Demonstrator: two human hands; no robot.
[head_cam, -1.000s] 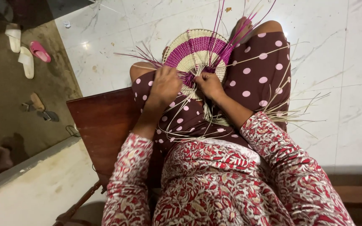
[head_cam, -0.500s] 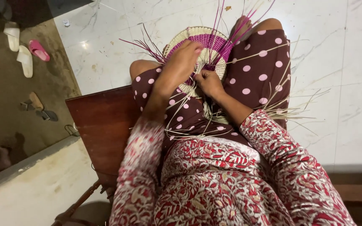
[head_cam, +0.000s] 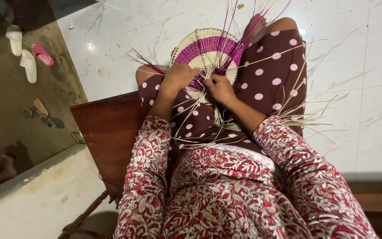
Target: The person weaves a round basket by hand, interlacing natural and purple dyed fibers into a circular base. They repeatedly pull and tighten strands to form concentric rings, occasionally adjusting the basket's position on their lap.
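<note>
Both hands close on the near edge of a round woven mat (head_cam: 206,53) that rests on the person's knees. Left hand (head_cam: 178,76) curls in a fist-like grip over the rim, fingers pressed together around purple strands (head_cam: 149,66). Right hand (head_cam: 219,87) pinches pale straw strips (head_cam: 208,88) at the weave's lower edge.

From the head view, the mat is a flat coil with bands of cream and purple, stiff loose fibres (head_cam: 315,115) fanning out past the polka-dot brown trousers (head_cam: 270,75). A smooth dark wooden seat (head_cam: 107,128) sits beneath, on glossy white marble floor (head_cam: 354,53). Sandals (head_cam: 27,64) lie well apart at left.
</note>
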